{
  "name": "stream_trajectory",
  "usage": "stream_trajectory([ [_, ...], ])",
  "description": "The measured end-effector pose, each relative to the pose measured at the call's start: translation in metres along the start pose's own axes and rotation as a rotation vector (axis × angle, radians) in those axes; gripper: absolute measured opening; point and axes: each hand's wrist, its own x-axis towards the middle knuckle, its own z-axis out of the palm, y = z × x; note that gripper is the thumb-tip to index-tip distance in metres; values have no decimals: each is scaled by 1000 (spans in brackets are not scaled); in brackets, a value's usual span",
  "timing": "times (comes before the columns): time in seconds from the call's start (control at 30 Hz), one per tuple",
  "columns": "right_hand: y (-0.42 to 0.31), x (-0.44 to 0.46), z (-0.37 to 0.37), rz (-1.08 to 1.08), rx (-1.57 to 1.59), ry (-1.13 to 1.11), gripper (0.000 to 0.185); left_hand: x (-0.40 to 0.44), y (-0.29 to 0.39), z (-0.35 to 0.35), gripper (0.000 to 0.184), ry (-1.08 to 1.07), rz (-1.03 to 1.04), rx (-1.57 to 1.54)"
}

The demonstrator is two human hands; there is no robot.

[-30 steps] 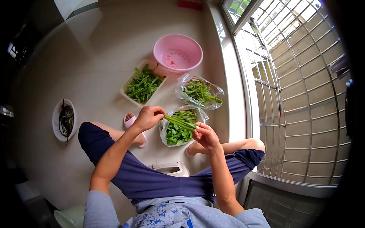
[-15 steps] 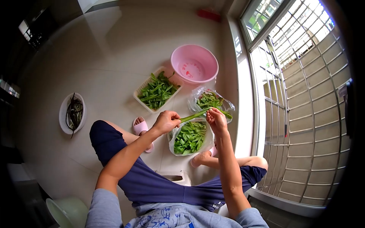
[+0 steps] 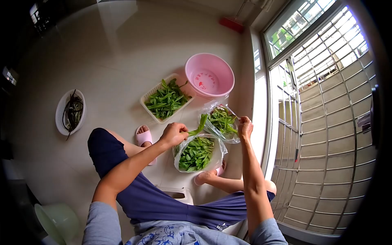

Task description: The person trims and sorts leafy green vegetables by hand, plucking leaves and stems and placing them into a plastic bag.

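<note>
My left hand [image 3: 174, 134] is closed on the end of a green leafy vegetable stalk [image 3: 201, 123], which points up and to the right. Below that stalk, a clear plastic bag [image 3: 221, 152] stands open, full of green leaves [image 3: 196, 155]. My right hand [image 3: 245, 127] is pinched at the right edge of a second plastic bag [image 3: 207, 109], which holds leafy stalks [image 3: 222, 120]. What lies between its fingertips is too small to make out. Further off, a cream basket [image 3: 145, 107] carries a heap of long green leaves [image 3: 166, 100].
A pink basin [image 3: 220, 87] stands beyond the bags. On the left sits a white oval basket [image 3: 60, 116] with dark, thin strands. A white stool-like object [image 3: 183, 195] is between my legs, and a pale green bucket [image 3: 61, 220] at lower left. A barred window [image 3: 326, 134] runs along the right.
My hands have drawn apart: the right moved right and down, away from the stalk, which stays in my left hand. The view has shifted slightly.
</note>
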Motion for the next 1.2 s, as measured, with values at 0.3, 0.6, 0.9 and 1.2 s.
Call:
stream_trajectory([
  [0.3,-148,-92,-52,-572,387,-529,22,4,-2,4,12,-45,-35,-58],
  [0.6,-159,-99,-33,-530,326,-520,12,-1,1,-1,10,-178,-144,-662],
  [0.9,-167,-56,33,40,781,-626,18,-9,-14,-3,14,-109,12,-146],
  [1.2,-210,-3,91,-207,621,-684,30,-13,-6,-10,15,-136,-116,-284],
])
